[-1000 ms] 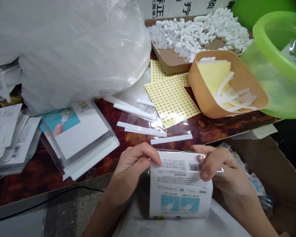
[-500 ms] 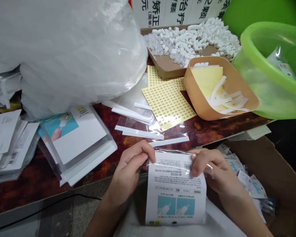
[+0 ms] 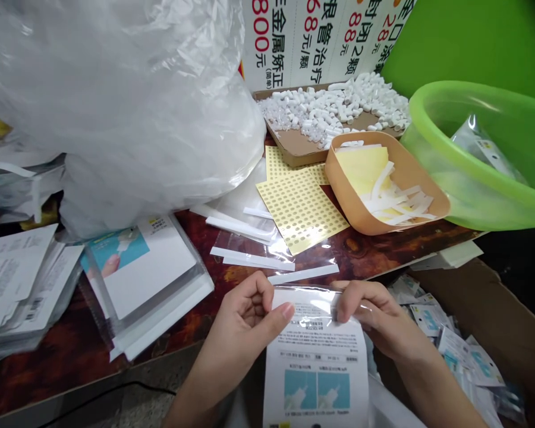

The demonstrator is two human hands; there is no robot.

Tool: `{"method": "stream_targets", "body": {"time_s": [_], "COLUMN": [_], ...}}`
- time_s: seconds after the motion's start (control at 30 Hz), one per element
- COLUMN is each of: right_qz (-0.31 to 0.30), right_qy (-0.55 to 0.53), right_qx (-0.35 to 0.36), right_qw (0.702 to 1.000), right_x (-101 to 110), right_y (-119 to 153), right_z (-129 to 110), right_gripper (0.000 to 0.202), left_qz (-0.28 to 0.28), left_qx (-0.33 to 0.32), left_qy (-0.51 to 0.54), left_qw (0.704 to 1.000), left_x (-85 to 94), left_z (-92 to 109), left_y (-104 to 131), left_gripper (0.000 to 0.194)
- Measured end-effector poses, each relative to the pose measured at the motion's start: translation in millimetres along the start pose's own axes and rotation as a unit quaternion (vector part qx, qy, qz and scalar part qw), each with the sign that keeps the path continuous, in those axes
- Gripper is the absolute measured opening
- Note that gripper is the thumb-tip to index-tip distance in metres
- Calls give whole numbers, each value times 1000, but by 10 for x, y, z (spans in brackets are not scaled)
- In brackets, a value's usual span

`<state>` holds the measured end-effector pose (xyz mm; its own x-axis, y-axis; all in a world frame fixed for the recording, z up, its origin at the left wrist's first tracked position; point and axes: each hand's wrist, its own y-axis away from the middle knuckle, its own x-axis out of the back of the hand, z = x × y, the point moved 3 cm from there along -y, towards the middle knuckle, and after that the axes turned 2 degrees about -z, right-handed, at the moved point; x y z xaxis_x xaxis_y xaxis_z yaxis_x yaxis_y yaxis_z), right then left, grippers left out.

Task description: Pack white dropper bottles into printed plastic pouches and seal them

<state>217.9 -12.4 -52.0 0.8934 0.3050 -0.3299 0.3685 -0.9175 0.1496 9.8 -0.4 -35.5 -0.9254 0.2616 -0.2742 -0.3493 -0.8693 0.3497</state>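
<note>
Between my hands, at the lower middle, is a clear plastic packet (image 3: 314, 362) with a white printed card inside that shows two blue pictures. My left hand (image 3: 249, 324) has its thumb laid on the packet's upper left part, with the fingers curled behind. My right hand (image 3: 377, 315) pinches the packet's upper right corner. Just beyond them on the table lie clear bags with white strips (image 3: 303, 273). Yellow sheets of small round stickers (image 3: 301, 211) partly cover those bags.
A big white plastic bag (image 3: 160, 131) fills the back left. Stacked packets with cards (image 3: 147, 267) lie left. Behind are a cardboard tray (image 3: 301, 156) of small white pieces, an orange box (image 3: 352, 205) with paper strips and a green basin (image 3: 485, 196). A carton (image 3: 508, 315) of packets stands lower right.
My left thumb has moved right onto the packet's face and now lies stretched across it. My right hand still grips its corner. The view has tilted up a little.
</note>
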Motion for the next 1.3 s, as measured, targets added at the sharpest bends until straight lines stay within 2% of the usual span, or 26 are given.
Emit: {"method": "stream_targets", "body": {"time_s": [0.07, 0.13, 0.23, 0.33, 0.43, 0.6, 0.67, 0.8, 0.9, 1.0, 1.07, 1.13, 1.2, 1.3], "right_qz": [11, 43, 137, 228, 267, 265, 272, 303, 315, 313, 305, 302, 313, 314], "right_qy": [-11, -34, 6, 58, 21, -80, -96, -104, -108, -112, -107, -98, -78, -62], "right_qx": [-9, -9, 9, -20, -32, -34, -25, -14, -17, -21, -26, -20, 7, 27], "right_qw": [1000, 998, 990, 972, 963, 960, 957, 947, 943, 943, 946, 948, 946, 947], "right_x": [16, -9, -158, -383, -515, -465, -431, -397, -382, -372, -380, -394, -401, -407], "right_y": [15, 18, -15, -81, -153, -171, -152, -132, -140, -151, -156, -156, -149, -146], "right_z": [-67, -134, -231, -297, -334, -305, -301, -314, -312, -296, -278, -260, -254, -249], "right_gripper": [13, 35, 60, 77, 82, 79, 76, 73, 72, 70, 70, 71, 73, 75], "left_qz": [17, 59, 123, 130, 111, 54, 51, 71, 25, 1, -38, -81, -91, -76], "left_qx": [-13, -35, -67, -85, -103, -104, -104, -106, -102, -49, -14, -6, -8, -8], "left_qy": [9, 7, -26, -66, -57, 11, 34, 87, 77, 66, 87, 132, 179, 219], "left_qw": [1000, 998, 990, 986, 987, 993, 993, 988, 992, 997, 995, 988, 980, 973], "left_x": [15, 37, 25, -50, -84, -55, -55, -69, -104, -118, -143, -173, -190, -213], "left_z": [32, 81, 167, 238, 278, 265, 243, 177, 125, 77, 67, 75, 78, 52], "left_y": [11, 32, 76, 107, 107, 43, 27, 26, 37, 47, 46, 38, 22, 6], "left_gripper": [37, 36, 35, 32, 22, 8, 10, 29, 26, 19, 12, 14, 19, 19]}}
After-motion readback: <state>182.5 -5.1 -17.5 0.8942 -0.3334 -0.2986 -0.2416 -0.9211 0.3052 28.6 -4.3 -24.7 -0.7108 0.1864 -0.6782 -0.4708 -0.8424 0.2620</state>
